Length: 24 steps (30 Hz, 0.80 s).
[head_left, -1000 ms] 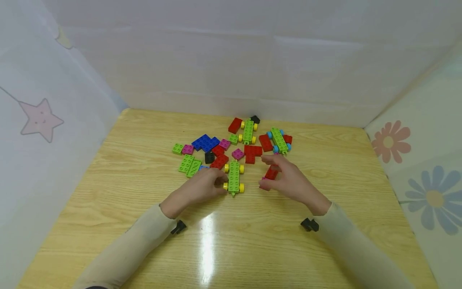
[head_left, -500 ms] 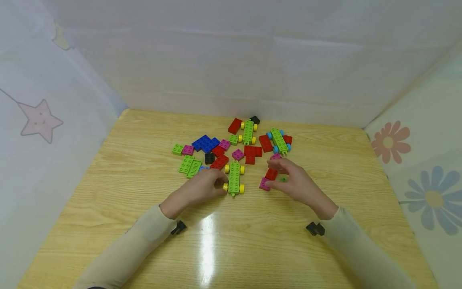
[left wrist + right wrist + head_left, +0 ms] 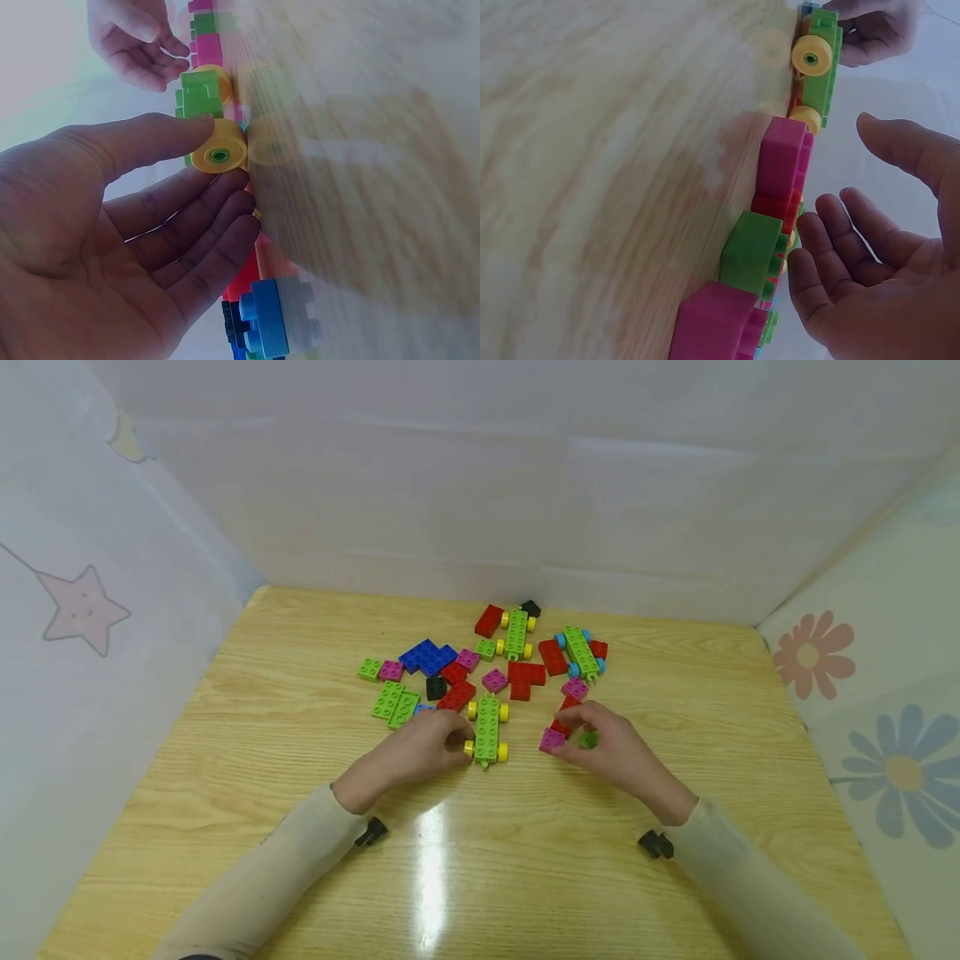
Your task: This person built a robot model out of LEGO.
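The left hand [image 3: 422, 745] pinches a light green toy car base [image 3: 487, 731] with yellow wheels, at its left side. In the left wrist view its thumb lies on a yellow wheel [image 3: 220, 146], with the fingers bent alongside. My right hand [image 3: 611, 747] hovers with thumb and fingers apart over a pink brick [image 3: 552, 741], a red brick [image 3: 567, 708] and a green brick [image 3: 588, 739]. Nothing lies between its fingers; the right wrist view shows the green brick [image 3: 751, 251] beside the fingertips. Another pink brick [image 3: 575, 689] sits just beyond.
Farther back stand a second green car base [image 3: 516, 635] with yellow wheels and one [image 3: 580, 652] with blue wheels. Red bricks [image 3: 522, 679], blue bricks [image 3: 427, 657] and light green bricks [image 3: 388, 700] lie scattered around the middle of the wooden table [image 3: 480, 877]. A white sheet hangs behind.
The right hand has shifted right and slightly toward the body, uncovering the pink bricks and the green brick. The left hand and its car base stay in place.
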Motion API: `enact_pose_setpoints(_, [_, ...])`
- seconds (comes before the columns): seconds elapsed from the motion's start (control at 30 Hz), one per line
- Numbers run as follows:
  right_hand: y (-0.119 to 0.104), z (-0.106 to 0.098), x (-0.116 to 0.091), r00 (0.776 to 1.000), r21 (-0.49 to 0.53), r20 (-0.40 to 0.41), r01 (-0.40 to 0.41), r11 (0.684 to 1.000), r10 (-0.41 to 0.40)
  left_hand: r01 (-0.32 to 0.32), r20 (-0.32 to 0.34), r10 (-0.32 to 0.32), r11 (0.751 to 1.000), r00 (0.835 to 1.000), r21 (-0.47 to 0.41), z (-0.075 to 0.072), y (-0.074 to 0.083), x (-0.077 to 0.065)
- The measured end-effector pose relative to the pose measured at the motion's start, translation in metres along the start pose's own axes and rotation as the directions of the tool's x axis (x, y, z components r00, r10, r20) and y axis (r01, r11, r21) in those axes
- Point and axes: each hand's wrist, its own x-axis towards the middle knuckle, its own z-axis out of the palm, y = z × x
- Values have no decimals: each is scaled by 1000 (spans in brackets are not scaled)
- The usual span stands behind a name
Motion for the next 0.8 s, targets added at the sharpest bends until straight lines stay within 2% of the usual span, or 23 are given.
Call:
enact_pose_setpoints(0.1, [1,3,2,1000,-34,-4,15,999,-15,-20,-9,20,1000,1000,-2,-1,1,-1])
enact_pose_setpoints(0.13, [2,4,2,1000,-44,-6,17,999,-18,-51,-15,51,999,999,-5,4,-8,2])
enact_pose_setpoints(0.23, [2,6,3,1000,-69,-17,19,997,-20,-65,-17,65,998,998,0,4,-7,2])
enact_pose_setpoints(0.33, [3,9,3,999,-90,-22,21,996,-23,-54,1,54,999,999,6,4,-7,2])
enact_pose_setpoints(0.37, [3,9,3,999,-96,-24,21,995,-23,-24,11,24,1000,1000,14,-1,2,-1])
enact_pose_setpoints(0.5, [5,12,3,999,-121,-34,22,992,-27,4,28,-5,1000,1000,27,-1,3,-1])
enact_pose_setpoints(0.8, [2,12,7,999,-183,-32,8,983,-14,9,40,-11,999,999,30,-4,4,-3])
